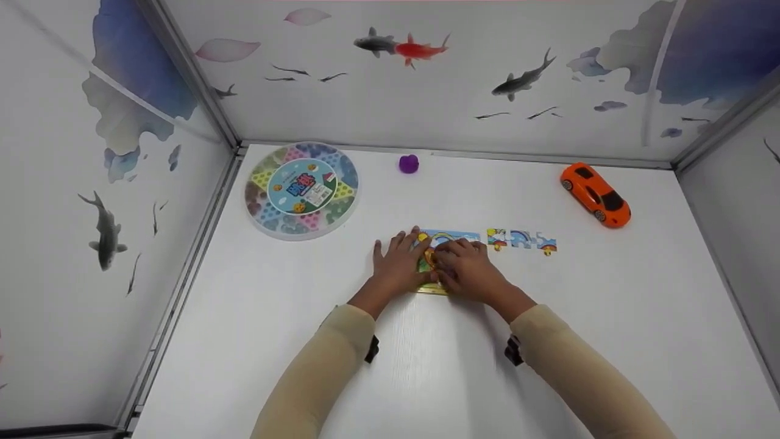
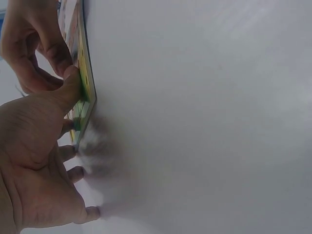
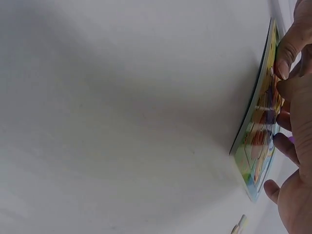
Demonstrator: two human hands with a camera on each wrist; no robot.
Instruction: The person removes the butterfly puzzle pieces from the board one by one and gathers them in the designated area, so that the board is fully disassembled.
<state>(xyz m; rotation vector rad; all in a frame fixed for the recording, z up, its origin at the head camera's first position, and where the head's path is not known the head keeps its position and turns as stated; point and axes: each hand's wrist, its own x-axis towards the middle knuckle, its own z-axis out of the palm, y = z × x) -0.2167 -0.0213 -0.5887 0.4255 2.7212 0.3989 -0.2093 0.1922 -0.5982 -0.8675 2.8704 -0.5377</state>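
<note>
The spread left hand (image 1: pixel 399 267) steadied the puzzle (image 1: pixel 462 235); the right hand (image 1: pixel 472 271), grip unclear, apparently pressed it; loose pieces (image 1: pixel 521 239) rightward likely needed fitting next.

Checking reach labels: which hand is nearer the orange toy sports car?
Right. In the head view, the right hand is below and left of the car; the left hand is farther left.

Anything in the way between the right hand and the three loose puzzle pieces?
Nothing visible: only bare tabletop separates the right hand from the loose puzzle pieces. The orange toy car sits beyond them, off that path.
</note>
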